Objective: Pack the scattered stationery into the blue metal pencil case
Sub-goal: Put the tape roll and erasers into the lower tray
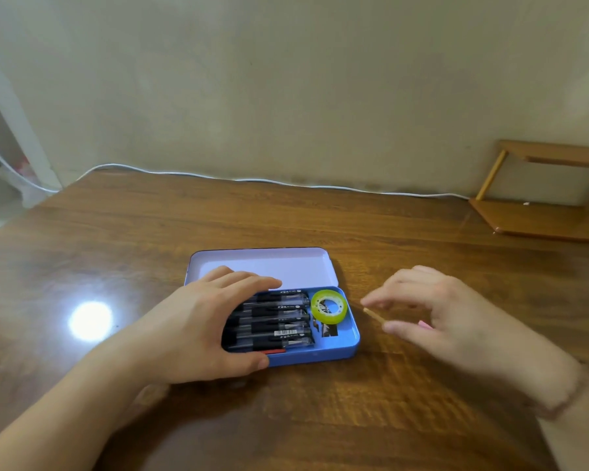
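Note:
The blue metal pencil case [353, 338] lies open in the middle of the table, its pale lid [286, 265] folded back. Inside are several black pens [279, 322], a green tape roll [329, 306] and a small dark clip [327, 329]. My left hand [198, 321] grips the case's left end, with the thumb on the front wall and the fingers over the pens. Just right of the case, my right hand [446, 314] curls around a short wooden pencil [374, 316] with a pink end. The thumb lies across the pencil and most of its shaft is hidden.
A white cable [252, 180] runs along the far edge of the brown wooden table [286, 419] against the wall. A small wooden shelf [541, 212] stands at the back right. A lamp glare spot [90, 320] shines on the table at the left.

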`<state>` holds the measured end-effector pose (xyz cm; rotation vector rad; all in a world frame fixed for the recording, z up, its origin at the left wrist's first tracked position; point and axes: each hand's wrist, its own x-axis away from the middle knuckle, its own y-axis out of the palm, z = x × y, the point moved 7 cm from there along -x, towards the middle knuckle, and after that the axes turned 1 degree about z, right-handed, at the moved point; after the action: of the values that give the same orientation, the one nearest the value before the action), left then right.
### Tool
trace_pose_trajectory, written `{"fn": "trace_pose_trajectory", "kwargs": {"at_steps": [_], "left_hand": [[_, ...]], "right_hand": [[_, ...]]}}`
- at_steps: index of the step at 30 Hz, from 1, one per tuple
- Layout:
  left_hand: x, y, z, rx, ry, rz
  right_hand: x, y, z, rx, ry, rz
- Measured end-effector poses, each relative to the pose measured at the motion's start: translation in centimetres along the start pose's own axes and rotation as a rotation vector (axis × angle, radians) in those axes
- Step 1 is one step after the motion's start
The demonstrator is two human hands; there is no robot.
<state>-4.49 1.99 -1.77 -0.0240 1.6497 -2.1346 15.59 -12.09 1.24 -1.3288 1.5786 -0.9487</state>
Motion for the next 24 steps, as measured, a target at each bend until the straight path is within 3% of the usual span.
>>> {"fn": "trace_pose_trajectory", "kwargs": {"at_steps": [4, 15, 17, 20, 22, 24], "left_hand": [[0.0, 0.0, -0.1, 0.001, 0.003, -0.006], [0.0, 0.1, -0.1, -0.013, 0.016, -0.008], [0.1, 0.1, -0.1, -0.016, 0.02, -0.013], [0.1, 0.2, 0.1, -0.036, 0.049, -0.014], [0.0, 0.4, 0.3, -0.041, 0.063, -0.012], [-0.1, 0.5, 0.4, -0.029, 0.069, -0.015]], "right_hand": [[-1.3, 2.1, -3.2, -0.028, -0.125, 0.155], [-2.1, 3.4, -2.9, 0.035, -0.103, 0.112], [-1.7, 1.9, -2.8, 0.015, -0.107, 0.109], [0.6, -3.4, 0.5, -0.057, 0.037, 0.163], [2.4, -4.8, 3.7, -0.016, 0.219, 0.005], [3.5, -3.1, 6.1, 0.027, 0.409, -0.258]]}}
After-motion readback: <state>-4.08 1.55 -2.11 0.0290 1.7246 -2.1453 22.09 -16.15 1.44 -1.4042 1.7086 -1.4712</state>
